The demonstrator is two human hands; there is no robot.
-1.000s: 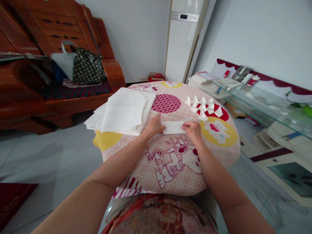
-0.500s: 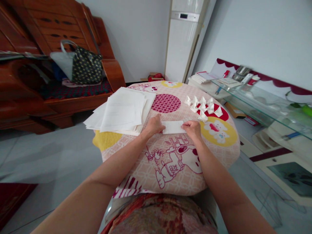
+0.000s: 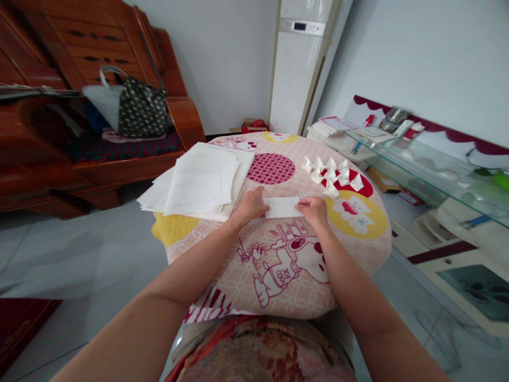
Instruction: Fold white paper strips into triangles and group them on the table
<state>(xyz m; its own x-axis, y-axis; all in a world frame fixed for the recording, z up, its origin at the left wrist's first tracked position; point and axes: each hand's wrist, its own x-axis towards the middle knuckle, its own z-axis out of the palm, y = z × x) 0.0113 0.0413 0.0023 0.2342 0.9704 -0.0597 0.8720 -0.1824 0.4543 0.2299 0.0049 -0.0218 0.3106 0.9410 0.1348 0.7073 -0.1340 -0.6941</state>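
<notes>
Paper strip [image 3: 282,207] stays put inside the near edge of the counter [image 3: 294,303], right hand [image 3: 315,211] pinching one end, left hand [image 3: 252,206] touching the other, grip unclear; work seems paused.

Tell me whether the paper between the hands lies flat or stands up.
Flat: the paper lies broad face up on the cloth, left hand at one end, right hand at the other.

folded white paper strip [image 3: 283,207], flat rectangle, long side left to right, on patterned tablecloth [image 3: 246,286]
</notes>
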